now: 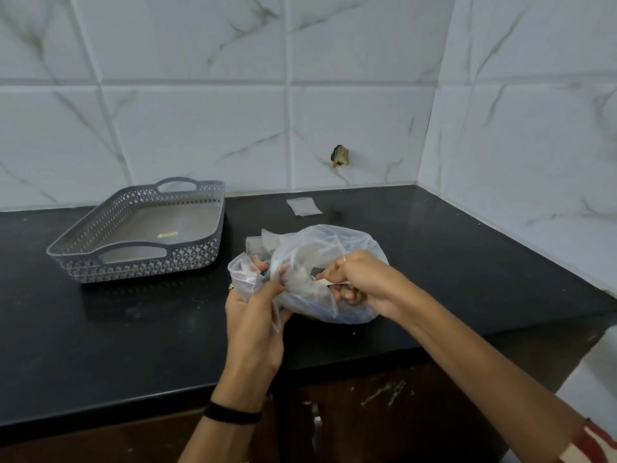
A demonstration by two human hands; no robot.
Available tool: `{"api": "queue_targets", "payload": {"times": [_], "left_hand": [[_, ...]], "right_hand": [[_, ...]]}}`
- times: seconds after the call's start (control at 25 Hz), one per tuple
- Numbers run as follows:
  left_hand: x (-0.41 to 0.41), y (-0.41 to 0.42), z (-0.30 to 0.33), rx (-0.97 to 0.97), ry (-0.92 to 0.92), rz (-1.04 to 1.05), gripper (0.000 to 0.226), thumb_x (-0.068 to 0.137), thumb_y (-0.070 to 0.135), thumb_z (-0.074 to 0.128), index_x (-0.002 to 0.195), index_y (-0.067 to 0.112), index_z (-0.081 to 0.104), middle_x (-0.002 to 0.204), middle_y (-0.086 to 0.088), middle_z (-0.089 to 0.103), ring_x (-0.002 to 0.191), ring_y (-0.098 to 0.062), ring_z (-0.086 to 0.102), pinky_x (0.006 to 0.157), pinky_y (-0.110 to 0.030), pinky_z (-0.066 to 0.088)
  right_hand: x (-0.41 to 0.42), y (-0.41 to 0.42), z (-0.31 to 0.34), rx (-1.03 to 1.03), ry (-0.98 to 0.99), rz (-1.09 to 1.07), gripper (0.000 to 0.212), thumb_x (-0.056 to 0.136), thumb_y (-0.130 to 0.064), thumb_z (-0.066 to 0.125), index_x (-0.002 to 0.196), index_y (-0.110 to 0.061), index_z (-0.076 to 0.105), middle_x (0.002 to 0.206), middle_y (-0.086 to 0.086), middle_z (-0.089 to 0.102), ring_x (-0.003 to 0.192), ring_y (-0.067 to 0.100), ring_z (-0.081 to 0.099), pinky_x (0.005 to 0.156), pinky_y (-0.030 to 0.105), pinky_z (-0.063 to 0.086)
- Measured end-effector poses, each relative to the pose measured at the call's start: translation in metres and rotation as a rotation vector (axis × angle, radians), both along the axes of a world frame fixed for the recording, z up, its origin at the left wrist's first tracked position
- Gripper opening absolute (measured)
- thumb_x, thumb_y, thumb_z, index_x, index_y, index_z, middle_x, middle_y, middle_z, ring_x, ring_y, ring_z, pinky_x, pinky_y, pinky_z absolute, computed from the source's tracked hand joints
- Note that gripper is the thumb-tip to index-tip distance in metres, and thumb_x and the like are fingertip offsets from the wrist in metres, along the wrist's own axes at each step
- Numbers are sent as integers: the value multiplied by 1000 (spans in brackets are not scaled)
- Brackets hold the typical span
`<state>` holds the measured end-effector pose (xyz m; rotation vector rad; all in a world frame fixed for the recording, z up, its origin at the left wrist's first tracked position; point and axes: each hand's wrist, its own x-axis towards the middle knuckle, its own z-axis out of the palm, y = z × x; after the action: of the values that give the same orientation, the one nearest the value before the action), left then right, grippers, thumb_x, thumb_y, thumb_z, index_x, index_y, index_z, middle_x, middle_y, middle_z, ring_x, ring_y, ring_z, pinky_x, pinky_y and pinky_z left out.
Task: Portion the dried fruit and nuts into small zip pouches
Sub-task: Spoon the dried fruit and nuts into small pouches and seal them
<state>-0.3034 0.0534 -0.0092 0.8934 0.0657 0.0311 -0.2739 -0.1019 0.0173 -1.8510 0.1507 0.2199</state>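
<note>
A large clear plastic bag (329, 248) with dried fruit and nuts sits on the black counter (133, 329) in front of me. My left hand (255, 315) grips a small zip pouch (245, 279) together with the big bag's left edge. My right hand (359, 279) pinches the bag's mouth, with a thin pale strip between thumb and forefinger; its lower fingers curl under the plastic. The bag's contents are mostly hidden by crumpled plastic. One flat empty zip pouch (304, 206) lies farther back on the counter.
A grey lattice tray (100, 248) with two handles stands empty at the left. Marble-look tiled walls close the back and right side, with a chipped hole (340, 156) in the back wall. The counter's front edge runs just under my wrists.
</note>
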Motion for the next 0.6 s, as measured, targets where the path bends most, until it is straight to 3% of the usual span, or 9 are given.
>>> {"api": "queue_targets", "payload": {"times": [0.16,0.32,0.44,0.6], "left_hand": [[2,-1,2,72,-55,32,29,87,-11,53,101,13,61,98,-11,71,86,-20,72,68,-34,61],[0,1,1,127,-86,34,29,87,-3,59,112,10,59,108,-11,71,98,-24,71,80,-43,59],[0,5,-3,133,-67,49,41,87,-3,59,126,10,54,113,-10,70,100,-24,70,80,-43,59],[-1,8,-8,179,-45,44,41,86,-6,58,124,8,55,112,-11,71,98,-24,71,78,-42,59]], "right_hand": [[-1,-3,-3,412,197,-53,27,93,-1,45,113,8,60,53,6,53,35,4,38,36,14,27],[-11,-15,3,406,153,-79,22,94,-1,47,106,6,64,58,9,55,38,5,41,38,14,31],[-21,-28,7,423,109,-119,20,94,-1,48,104,5,64,57,9,56,39,6,41,38,15,32],[-32,-36,5,517,118,-98,21,94,-3,48,109,6,60,58,9,53,38,6,38,38,15,30]]}}
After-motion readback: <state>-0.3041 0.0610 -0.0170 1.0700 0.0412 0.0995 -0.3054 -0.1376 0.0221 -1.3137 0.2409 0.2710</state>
